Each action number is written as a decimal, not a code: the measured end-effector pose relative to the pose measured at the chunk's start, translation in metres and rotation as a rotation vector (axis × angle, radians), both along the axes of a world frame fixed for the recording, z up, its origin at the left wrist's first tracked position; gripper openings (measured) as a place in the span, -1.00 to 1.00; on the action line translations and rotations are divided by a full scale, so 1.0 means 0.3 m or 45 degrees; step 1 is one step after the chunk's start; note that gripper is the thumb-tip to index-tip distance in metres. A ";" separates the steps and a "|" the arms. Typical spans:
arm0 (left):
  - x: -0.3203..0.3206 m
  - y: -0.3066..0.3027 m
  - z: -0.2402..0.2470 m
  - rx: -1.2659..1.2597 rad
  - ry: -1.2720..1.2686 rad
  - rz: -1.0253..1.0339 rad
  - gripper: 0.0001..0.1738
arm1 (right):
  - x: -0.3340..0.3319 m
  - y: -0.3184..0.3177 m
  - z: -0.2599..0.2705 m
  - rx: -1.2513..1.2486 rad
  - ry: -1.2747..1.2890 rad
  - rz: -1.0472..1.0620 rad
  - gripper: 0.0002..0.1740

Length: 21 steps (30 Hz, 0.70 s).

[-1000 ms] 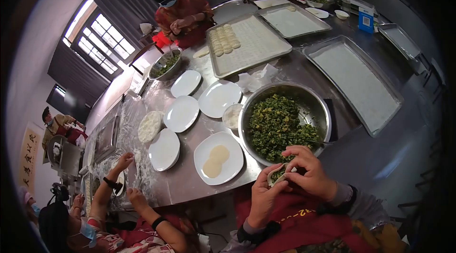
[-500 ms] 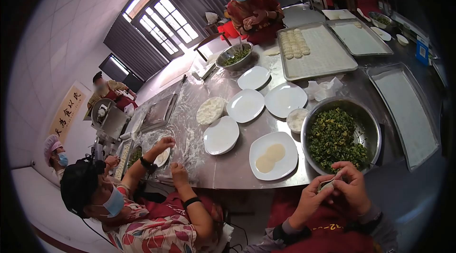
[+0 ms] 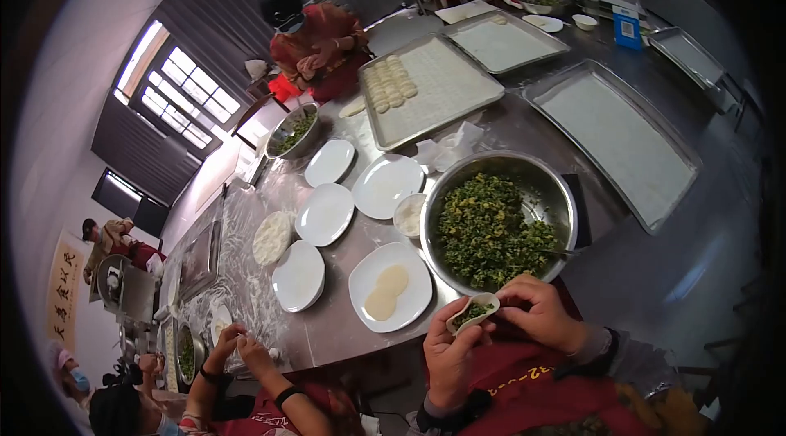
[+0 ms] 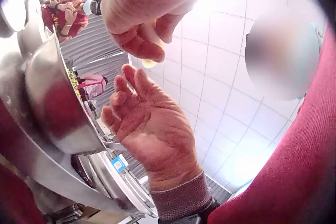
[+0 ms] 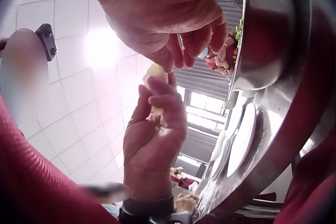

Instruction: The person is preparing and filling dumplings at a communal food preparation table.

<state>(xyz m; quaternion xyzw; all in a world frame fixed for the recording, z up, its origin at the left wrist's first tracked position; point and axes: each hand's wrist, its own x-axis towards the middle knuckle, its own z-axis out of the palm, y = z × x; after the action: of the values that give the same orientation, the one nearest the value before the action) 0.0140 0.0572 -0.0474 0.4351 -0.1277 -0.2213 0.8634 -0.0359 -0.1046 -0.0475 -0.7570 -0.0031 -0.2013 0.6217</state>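
Pale folded dough wrapper (image 3: 486,299), chopped green filling (image 3: 472,314): gripped by fingers of left hand (image 3: 449,352); right hand (image 3: 541,316) alongside, finger grip unclear.

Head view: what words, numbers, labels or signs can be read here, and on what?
"民以食為天", read top to bottom in the picture, on the wall scroll; its smaller writing is unreadable.
"32-", in yellow, on the camera wearer's red apron; the rest is unclear.
The blue sign shows a square code; any lettering is too small.
Lettering on the neighbour's red apron is too small to read.
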 end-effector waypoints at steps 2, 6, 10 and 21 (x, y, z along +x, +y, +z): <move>-0.003 -0.007 -0.007 0.016 0.039 0.008 -0.51 | 0.001 0.012 -0.013 0.000 -0.027 -0.040 -0.77; 0.000 -0.025 -0.025 0.039 0.086 0.026 -0.52 | 0.002 0.012 -0.014 -0.161 -0.138 -0.148 -0.77; -0.012 -0.046 -0.028 0.049 0.120 0.073 -0.53 | 0.001 0.009 -0.029 -0.114 -0.106 -0.205 -0.78; -0.019 -0.061 -0.034 0.092 0.114 0.057 -0.58 | 0.000 0.019 -0.008 -0.253 -0.219 -0.320 -0.83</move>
<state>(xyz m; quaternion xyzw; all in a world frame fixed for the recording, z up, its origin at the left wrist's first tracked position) 0.0084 0.0388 -0.0577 0.4586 -0.0712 -0.2256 0.8566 -0.0358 -0.0988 -0.0499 -0.7891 0.0185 -0.3401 0.5111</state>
